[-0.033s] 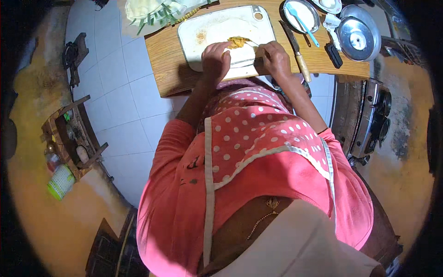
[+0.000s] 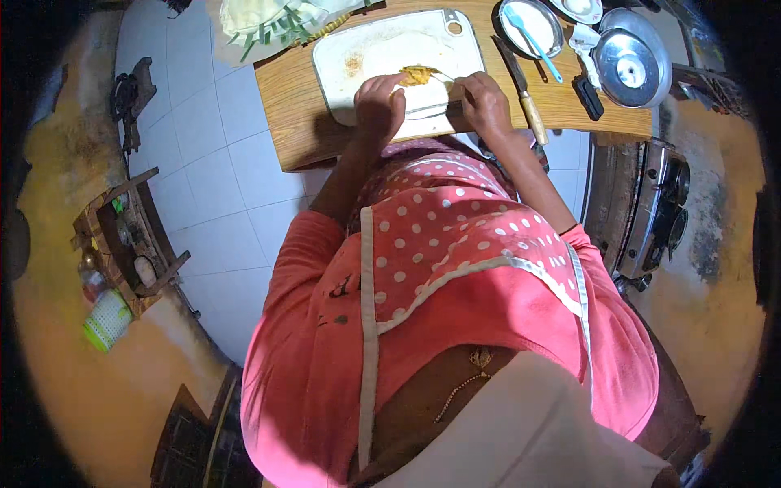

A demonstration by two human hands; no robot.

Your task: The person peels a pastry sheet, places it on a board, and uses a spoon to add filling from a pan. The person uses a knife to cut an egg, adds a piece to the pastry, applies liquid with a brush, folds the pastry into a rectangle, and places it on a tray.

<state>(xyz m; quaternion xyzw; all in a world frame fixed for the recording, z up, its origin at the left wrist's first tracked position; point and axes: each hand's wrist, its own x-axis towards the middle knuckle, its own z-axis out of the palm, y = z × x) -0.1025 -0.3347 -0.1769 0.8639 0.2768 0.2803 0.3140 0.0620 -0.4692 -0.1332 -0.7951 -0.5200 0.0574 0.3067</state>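
The head view looks straight down on a wooden table top, on which a white rectangular plastic cutting board is laid. Near the board's front edge a small heap of yellow-orange shredded food is seen, lying between the two hands and a little beyond them. The left hand is rested on the board just to the left of the heap, its fingers curled down and drawn together against the surface; whether anything is pinched beneath them cannot be told. The right hand is closed around the handle of a thin knife, whose pale blade is laid flat across the board towards the left hand, just in front of the heap.

To the right of the board a second, wooden-handled knife is placed on the table, apart from the right hand. Beyond it a round white plate with a light blue spoon across it is set, and further right a round shiny steel lid is seen. At the table's far left corner a bundle of green leaves is laid. A pink dotted apron is worn by the person.
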